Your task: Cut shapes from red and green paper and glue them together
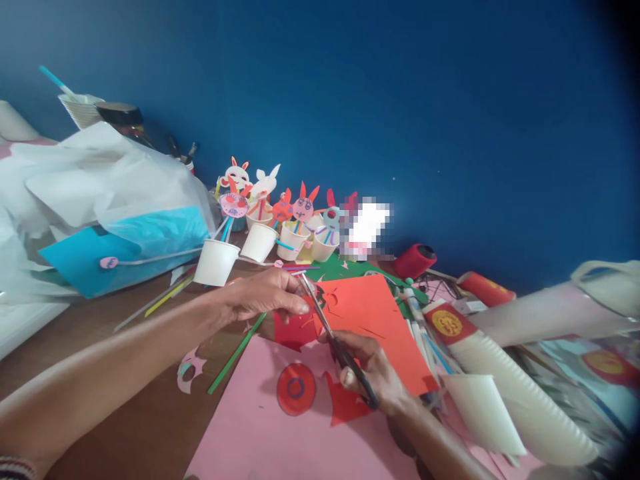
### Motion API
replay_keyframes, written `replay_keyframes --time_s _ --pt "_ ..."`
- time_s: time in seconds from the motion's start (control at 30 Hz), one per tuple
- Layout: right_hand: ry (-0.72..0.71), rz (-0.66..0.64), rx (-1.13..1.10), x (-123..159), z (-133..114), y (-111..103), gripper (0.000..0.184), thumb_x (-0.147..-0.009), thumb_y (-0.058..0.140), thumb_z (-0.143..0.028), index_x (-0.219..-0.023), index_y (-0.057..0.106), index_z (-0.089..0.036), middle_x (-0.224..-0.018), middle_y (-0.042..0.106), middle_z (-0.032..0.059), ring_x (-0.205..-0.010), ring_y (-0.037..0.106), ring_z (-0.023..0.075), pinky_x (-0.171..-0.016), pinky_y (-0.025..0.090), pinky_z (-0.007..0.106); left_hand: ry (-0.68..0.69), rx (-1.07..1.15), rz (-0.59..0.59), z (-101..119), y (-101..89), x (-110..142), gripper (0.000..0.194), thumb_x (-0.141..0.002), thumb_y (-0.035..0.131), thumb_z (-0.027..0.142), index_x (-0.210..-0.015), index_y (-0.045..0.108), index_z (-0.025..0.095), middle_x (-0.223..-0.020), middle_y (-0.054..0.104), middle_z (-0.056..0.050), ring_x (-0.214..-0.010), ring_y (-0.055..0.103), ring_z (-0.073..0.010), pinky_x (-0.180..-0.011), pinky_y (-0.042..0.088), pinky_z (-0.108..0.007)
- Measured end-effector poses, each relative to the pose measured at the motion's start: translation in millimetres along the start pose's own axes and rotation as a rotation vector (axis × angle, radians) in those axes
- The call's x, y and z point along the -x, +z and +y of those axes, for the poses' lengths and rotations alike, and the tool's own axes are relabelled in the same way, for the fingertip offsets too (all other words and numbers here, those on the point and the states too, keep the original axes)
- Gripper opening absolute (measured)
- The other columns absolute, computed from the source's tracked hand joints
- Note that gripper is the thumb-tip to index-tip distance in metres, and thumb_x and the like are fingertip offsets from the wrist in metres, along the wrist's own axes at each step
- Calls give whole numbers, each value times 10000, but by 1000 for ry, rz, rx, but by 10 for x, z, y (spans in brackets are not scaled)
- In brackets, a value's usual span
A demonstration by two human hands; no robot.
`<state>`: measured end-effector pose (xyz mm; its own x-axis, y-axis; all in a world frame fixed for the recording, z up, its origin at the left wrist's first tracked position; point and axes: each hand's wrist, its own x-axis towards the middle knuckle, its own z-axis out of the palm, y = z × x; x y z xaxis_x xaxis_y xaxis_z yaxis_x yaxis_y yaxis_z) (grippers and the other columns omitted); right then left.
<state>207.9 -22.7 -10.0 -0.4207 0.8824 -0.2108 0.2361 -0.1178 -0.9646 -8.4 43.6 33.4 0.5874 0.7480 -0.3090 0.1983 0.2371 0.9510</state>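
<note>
The right hand (367,363) is gripping the scissors (356,375) by their dark handles, the blades pointing to the far left. The scissors are hovering in the middle of the scene, their tips reaching the fingers of the left hand (273,293). The left hand is curling, its thumb near its fingers; whether it is pinching anything is not showing clearly. Red paper (295,331) is lying just beneath the left hand, and an orange sheet (373,310) is spreading to its right. Nearer, a pink sheet (245,427) is covering part of the brown counter (135,407), carrying a red disc (296,388) with a ring drawn on it. A red cutout (344,403) is lying right of the disc, close to the right hand. To the left, a green straw (237,353) is slanting beside the pink sheet, and a pink scrap (191,370) is resting farther left. On the far side, white cups (217,263) are standing in a cluster, some leaning, with paper faces (304,208) rising above them on straws. A plastic bag (100,177) is bulging at far left. At right, a red spool (414,261) is lying beyond a stack of cups (530,393).
</note>
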Motion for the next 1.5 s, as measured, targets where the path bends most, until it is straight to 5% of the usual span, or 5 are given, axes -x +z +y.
replay_keyframes --time_s 0.67,0.97,1.17,1.37,1.5 --pt "-81 -50 138 -5 -51 -94 519 -579 640 -530 -918 672 -139 -668 483 18 -560 428 119 -508 351 236 -87 73 -82 -67 -68 -38 41 -620 615 168 -606 644 142 -484 563 14 -434 471 -79 -483 377 -214" --pt "-46 -67 91 -17 -15 -145 464 -615 655 -398 -996 635 -133 -614 515 -3 -525 412 93 -470 352 203 -61 50 -106 -77 -90 -29 62 -630 627 207 -633 652 151 -524 572 6 -459 474 -87 -496 373 -225" --pt "-61 -15 99 -82 -18 -273 445 -748 554 -400 -1097 555 -124 -624 521 -8 -488 441 79 -462 375 203 -27 77 85 -83 -98 -75 198 -679 590 308 -627 649 127 -618 633 -43 -476 500 -84 -492 376 -216" --pt "-152 160 552 -61 -162 -313 452 -726 540 -264 -1175 512 -218 -693 605 -10 -591 522 124 -551 394 226 17 240 309 -77 -60 -119 160 -667 607 271 -664 640 115 -624 636 -42 -471 502 -81 -496 400 -214" --pt "-52 218 800 166 -73 -426 454 -726 485 -223 -1179 501 -247 -840 645 27 -726 593 175 -631 413 256 87 262 331 -63 -76 -110 177 -681 596 276 -680 641 105 -641 625 -45 -516 507 -93 -531 424 -233"
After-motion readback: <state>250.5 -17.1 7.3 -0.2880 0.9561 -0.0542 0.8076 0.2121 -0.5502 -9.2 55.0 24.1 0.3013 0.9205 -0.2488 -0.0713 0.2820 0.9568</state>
